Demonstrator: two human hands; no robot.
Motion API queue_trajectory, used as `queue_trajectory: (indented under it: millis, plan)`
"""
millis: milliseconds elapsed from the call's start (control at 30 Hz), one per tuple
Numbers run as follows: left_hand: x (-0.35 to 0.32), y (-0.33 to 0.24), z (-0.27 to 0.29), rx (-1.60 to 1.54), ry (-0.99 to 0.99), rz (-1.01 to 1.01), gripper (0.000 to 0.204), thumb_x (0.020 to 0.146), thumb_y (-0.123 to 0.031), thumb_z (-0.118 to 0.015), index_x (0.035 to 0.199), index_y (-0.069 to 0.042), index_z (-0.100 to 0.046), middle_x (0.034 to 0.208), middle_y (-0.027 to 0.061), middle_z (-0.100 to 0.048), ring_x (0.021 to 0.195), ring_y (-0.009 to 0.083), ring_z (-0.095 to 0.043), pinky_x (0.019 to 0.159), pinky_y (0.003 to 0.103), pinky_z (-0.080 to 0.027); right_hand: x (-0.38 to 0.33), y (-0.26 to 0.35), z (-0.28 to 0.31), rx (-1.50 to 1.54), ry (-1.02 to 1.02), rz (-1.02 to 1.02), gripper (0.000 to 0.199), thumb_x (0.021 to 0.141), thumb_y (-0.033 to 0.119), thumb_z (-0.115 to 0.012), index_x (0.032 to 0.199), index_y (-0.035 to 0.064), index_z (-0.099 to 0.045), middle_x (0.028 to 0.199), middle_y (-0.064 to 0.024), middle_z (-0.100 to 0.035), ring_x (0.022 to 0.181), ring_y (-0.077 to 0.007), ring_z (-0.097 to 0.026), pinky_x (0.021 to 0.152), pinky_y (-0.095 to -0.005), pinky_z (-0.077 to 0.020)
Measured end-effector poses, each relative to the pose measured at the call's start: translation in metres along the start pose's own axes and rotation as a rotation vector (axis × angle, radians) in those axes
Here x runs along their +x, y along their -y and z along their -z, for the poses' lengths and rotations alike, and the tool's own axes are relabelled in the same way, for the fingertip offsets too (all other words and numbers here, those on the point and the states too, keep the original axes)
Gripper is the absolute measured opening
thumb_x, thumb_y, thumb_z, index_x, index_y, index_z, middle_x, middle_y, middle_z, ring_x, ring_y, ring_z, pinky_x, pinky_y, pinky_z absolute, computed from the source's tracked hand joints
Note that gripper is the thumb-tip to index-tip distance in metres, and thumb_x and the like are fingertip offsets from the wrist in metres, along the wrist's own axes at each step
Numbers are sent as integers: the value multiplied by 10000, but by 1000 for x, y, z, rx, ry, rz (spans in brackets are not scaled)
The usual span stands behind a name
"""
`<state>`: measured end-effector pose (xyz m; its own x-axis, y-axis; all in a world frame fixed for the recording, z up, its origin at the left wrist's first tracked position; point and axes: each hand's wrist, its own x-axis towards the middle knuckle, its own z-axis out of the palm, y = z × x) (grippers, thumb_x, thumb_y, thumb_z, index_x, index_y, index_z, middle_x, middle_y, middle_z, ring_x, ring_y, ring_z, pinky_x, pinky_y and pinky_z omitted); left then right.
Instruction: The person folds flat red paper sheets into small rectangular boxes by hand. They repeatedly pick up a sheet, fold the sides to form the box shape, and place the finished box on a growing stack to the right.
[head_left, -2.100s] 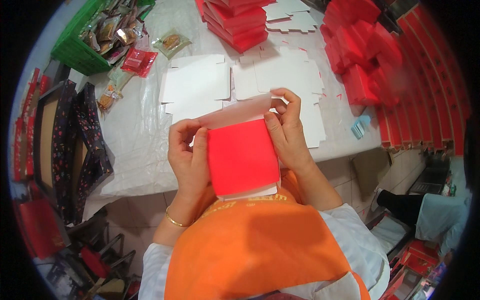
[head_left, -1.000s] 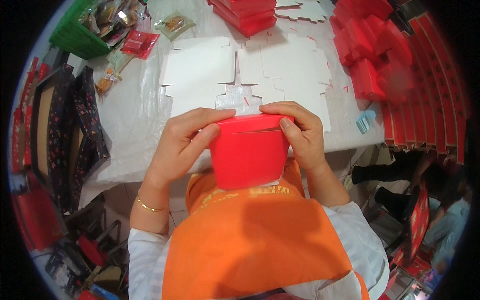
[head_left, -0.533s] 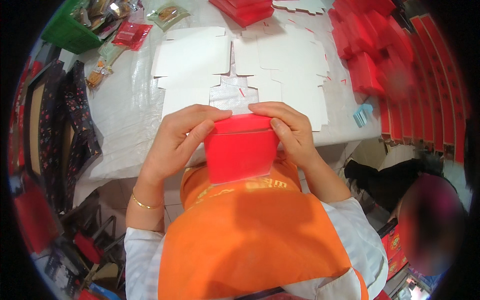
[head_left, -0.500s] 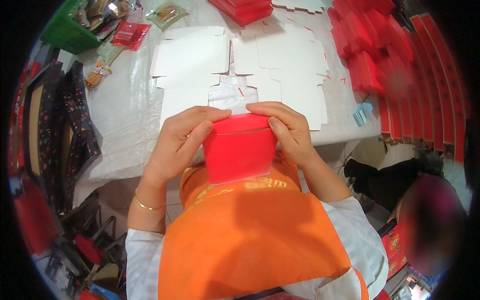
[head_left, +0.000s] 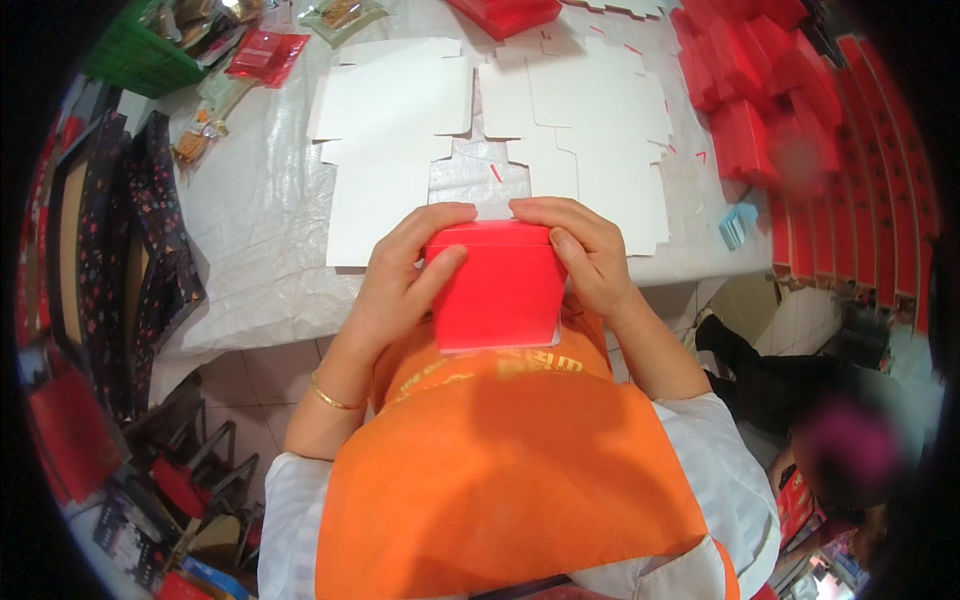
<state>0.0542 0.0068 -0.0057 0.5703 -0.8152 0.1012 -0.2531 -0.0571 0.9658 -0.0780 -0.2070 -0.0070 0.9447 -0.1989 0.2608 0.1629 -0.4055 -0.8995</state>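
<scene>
Between my two hands is a red cardboard box (head_left: 498, 295), held in front of my orange apron at the near edge of the table. My left hand (head_left: 415, 258) grips its left upper corner, the thumb on the face towards me and the fingers over the top. At the right upper corner my right hand (head_left: 582, 250) grips it in the same way. Beyond the box, flat white cardboard blanks (head_left: 395, 100) lie on the table, a second group (head_left: 600, 120) just to their right.
Red boxes (head_left: 745, 90) are piled at the right of the white-covered table (head_left: 255, 240), with a small light-blue item (head_left: 738, 226) near them. A green basket (head_left: 145, 50) of wrapped packets stands at the far left. Another person (head_left: 845, 440) is low at the right.
The box and both hands have shifted slightly to the right in view. Its top edge looks more level, and the fold near the top is now closed down. The other person has moved lower.
</scene>
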Motion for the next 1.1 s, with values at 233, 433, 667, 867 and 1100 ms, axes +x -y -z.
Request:
queue_trajectory:
  millis: [233,433,667,867,1100]
  plan:
    - [6,7,5,73,49,-83,304,958,-75,-593,1248,2,-641,1226,135,-664,1109,226,-645,951,315,-503,1,3,8,-66,52,77,310,938,29,-486,1176,-21,-679,1192,-185,-685,1120,-284,-655,980,-359,-503]
    - [4,17,3,18,54,-4,303,980,-51,-545,1262,4,-641,1237,134,-661,1125,217,-634,971,314,-489,4,2,-6,341,-29,-379,283,969,48,-477,1143,-16,-691,1183,-137,-682,1115,-199,-631,986,-322,-485]
    - [0,16,-14,-59,-59,30,250,980,-44,-535,1187,2,-666,1231,117,-656,1163,204,-599,1013,314,-453,0,-5,-12,309,-81,-299,256,959,42,-480,1082,-17,-696,1177,-132,-682,1110,-209,-634,984,-331,-484]
    - [-1,22,-12,-99,-110,-38,218,969,-52,-555,1138,-4,-683,1186,130,-664,1109,222,-622,964,318,-479,0,5,-6,77,9,-96,270,948,28,-466,1095,-15,-688,1194,-162,-676,1117,-265,-641,999,-356,-482]
    - [-6,29,-21,-191,-177,-22,220,1020,-118,-519,1142,-19,-674,1216,131,-639,1155,220,-591,998,322,-451,-6,0,4,77,133,11,327,957,44,-476,1216,1,-671,1304,-178,-614,1181,-290,-610,1022,-365,-470]
